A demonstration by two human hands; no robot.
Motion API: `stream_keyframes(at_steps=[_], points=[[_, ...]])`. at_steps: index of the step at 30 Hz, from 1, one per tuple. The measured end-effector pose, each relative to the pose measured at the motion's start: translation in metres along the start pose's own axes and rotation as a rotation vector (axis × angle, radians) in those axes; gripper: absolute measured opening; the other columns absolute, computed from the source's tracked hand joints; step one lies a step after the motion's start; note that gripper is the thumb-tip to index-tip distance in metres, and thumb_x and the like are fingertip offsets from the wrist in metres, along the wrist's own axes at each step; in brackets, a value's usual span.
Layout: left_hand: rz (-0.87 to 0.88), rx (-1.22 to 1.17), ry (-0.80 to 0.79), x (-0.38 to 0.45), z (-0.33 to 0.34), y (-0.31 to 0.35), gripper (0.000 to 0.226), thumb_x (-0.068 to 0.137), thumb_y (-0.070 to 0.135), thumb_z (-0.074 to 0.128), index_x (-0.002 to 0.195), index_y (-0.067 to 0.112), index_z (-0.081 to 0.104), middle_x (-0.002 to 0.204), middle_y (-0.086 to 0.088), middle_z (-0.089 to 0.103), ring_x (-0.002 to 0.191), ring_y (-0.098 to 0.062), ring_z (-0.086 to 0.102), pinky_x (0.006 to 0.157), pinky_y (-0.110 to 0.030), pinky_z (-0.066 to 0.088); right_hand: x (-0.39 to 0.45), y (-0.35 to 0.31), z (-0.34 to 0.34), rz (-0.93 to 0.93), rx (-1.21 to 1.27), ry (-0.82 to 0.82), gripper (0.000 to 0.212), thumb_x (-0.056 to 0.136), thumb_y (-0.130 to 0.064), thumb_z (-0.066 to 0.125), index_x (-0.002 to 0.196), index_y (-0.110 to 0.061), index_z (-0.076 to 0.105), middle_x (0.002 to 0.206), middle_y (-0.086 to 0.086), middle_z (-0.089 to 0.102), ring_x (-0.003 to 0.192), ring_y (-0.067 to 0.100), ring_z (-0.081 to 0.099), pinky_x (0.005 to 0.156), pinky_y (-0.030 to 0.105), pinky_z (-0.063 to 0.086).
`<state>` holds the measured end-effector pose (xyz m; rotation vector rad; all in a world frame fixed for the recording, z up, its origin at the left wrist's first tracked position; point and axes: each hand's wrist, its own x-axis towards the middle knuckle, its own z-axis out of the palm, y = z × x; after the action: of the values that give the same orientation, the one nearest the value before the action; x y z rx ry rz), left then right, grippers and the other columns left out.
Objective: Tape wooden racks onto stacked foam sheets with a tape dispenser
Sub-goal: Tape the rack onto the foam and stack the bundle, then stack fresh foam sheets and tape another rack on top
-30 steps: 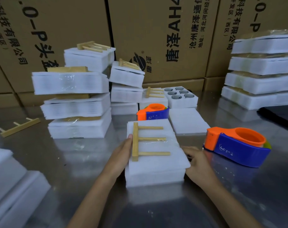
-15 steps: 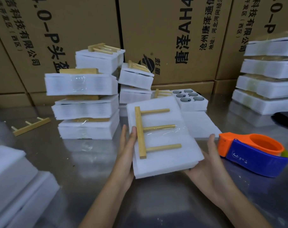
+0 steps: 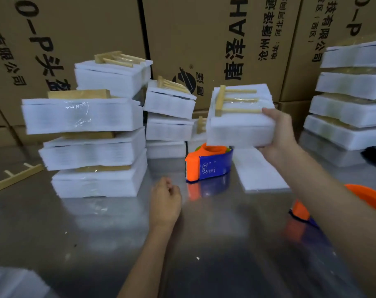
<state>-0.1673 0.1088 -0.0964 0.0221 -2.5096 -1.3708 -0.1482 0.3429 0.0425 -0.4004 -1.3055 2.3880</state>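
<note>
Aloft, foam bundle [image 3: 240,127] in right grip [image 3: 278,134], fingertips hidden; left grip [image 3: 165,201] curled, empty.

You worked on a glossy metal table [image 3: 101,233] that mirrored things. The foam stack [image 3: 240,130] looked soft, white and matt, its rack [image 3: 220,100] pale bare wood under shiny clear tape. The dispenser [image 3: 208,164] was smooth plastic; the boxes [image 3: 204,29] were matt brown cardboard.

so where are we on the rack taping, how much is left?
Done: taped white foam bundles stacked at left, centre and right. In hand: the right hand carries a foam stack with a taped-on wooden rack toward the back; the left hand hangs empty, curled. Left: a loose wooden rack, loose foam sheets, orange-and-blue tape dispenser ready.
</note>
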Motion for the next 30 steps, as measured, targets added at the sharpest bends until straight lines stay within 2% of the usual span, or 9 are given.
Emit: stream_keyframes(at_steps=[4, 7, 13, 16, 20, 22, 26, 28, 30], points=[[0.132, 0.126, 0.000, 0.006, 0.008, -0.011, 0.016, 0.094, 0.012, 0.052, 0.107, 0.009, 0.061, 0.106, -0.004, 0.056, 0.103, -0.017, 0.046, 0.085, -0.024, 0.034, 0.074, 0.004, 0.024, 0.076, -0.036, 0.020, 0.049, 0.081, -0.030, 0.063, 0.128, -0.018, 0.058, 0.121, 0.009, 0.067, 0.108, 0.029, 0.065, 0.097, 0.046, 0.051], [0.185, 0.148, 0.016, 0.008, 0.008, -0.013, 0.017, 0.095, 0.014, 0.053, 0.109, 0.013, 0.062, 0.105, 0.006, 0.050, 0.102, -0.008, 0.039, 0.085, -0.016, 0.027, 0.116, 0.016, 0.040, 0.128, -0.045, -0.059, 0.033, 0.086, -0.031, 0.056, 0.115, -0.018, 0.065, 0.112, 0.009, 0.072, 0.094, 0.027, 0.070, 0.086, 0.039, 0.056], [0.215, 0.227, 0.005, 0.009, 0.009, -0.013, 0.011, 0.093, 0.013, 0.054, 0.097, 0.016, 0.064, 0.106, 0.002, 0.055, 0.103, -0.017, 0.045, 0.084, -0.018, 0.026, 0.179, 0.044, 0.044, 0.258, -0.434, 0.034, 0.062, 0.074, -0.051, 0.066, 0.126, -0.019, 0.055, 0.120, 0.004, 0.063, 0.107, 0.020, 0.062, 0.091, 0.034, 0.053], [0.228, 0.262, 0.000, 0.009, 0.010, -0.013, 0.012, 0.092, 0.015, 0.054, 0.097, 0.017, 0.065, 0.107, 0.003, 0.054, 0.103, -0.015, 0.046, 0.086, -0.014, 0.023, 0.187, 0.051, 0.041, 0.187, -0.592, 0.087, 0.065, 0.080, -0.061, 0.060, 0.125, -0.016, 0.049, 0.105, 0.003, 0.054, 0.100, 0.020, 0.057, 0.084, 0.034, 0.052], [0.244, 0.275, 0.004, 0.008, 0.010, -0.012, 0.012, 0.091, 0.015, 0.056, 0.099, 0.017, 0.065, 0.107, 0.003, 0.054, 0.104, -0.016, 0.047, 0.089, -0.017, 0.025, 0.191, 0.060, 0.035, 0.081, -0.694, 0.168, 0.087, 0.079, -0.068, 0.057, 0.144, -0.015, 0.035, 0.129, 0.007, 0.046, 0.120, 0.029, 0.048, 0.101, 0.045, 0.046], [0.246, 0.253, 0.005, 0.008, 0.009, -0.013, 0.012, 0.091, 0.013, 0.057, 0.098, 0.017, 0.066, 0.107, 0.004, 0.054, 0.103, -0.014, 0.045, 0.087, -0.017, 0.028, 0.191, 0.058, 0.033, 0.076, -0.708, 0.169, 0.082, 0.082, -0.071, 0.052, 0.138, -0.012, 0.041, 0.121, 0.008, 0.048, 0.114, 0.027, 0.050, 0.099, 0.042, 0.047], [0.258, 0.228, 0.007, 0.009, 0.009, -0.015, 0.012, 0.091, 0.013, 0.058, 0.098, 0.017, 0.067, 0.106, 0.004, 0.054, 0.100, -0.011, 0.043, 0.086, -0.016, 0.029, 0.196, 0.042, 0.013, -0.002, -0.876, 0.190, 0.054, 0.098, -0.046, 0.039, 0.130, -0.005, 0.053, 0.128, 0.013, 0.058, 0.104, 0.025, 0.052, 0.086, 0.033, 0.040], [0.267, 0.241, 0.009, 0.009, 0.009, -0.016, 0.013, 0.091, 0.014, 0.058, 0.100, 0.018, 0.066, 0.108, 0.004, 0.054, 0.098, -0.009, 0.040, 0.086, -0.017, 0.030, 0.201, 0.035, -0.011, -0.056, -1.191, 0.205, 0.043, 0.098, -0.029, 0.043, 0.136, -0.010, 0.051, 0.140, 0.013, 0.051, 0.120, 0.029, 0.049, 0.098, 0.035, 0.039], [0.272, 0.258, 0.006, 0.009, 0.010, -0.016, 0.014, 0.091, 0.014, 0.057, 0.100, 0.018, 0.066, 0.109, 0.004, 0.055, 0.101, -0.013, 0.043, 0.090, -0.022, 0.033, 0.204, 0.033, -0.035, -0.077, -1.592, -0.009, 0.045, 0.094, -0.017, 0.049, 0.138, -0.017, 0.047, 0.144, 0.012, 0.046, 0.131, 0.031, 0.043, 0.108, 0.039, 0.037]])
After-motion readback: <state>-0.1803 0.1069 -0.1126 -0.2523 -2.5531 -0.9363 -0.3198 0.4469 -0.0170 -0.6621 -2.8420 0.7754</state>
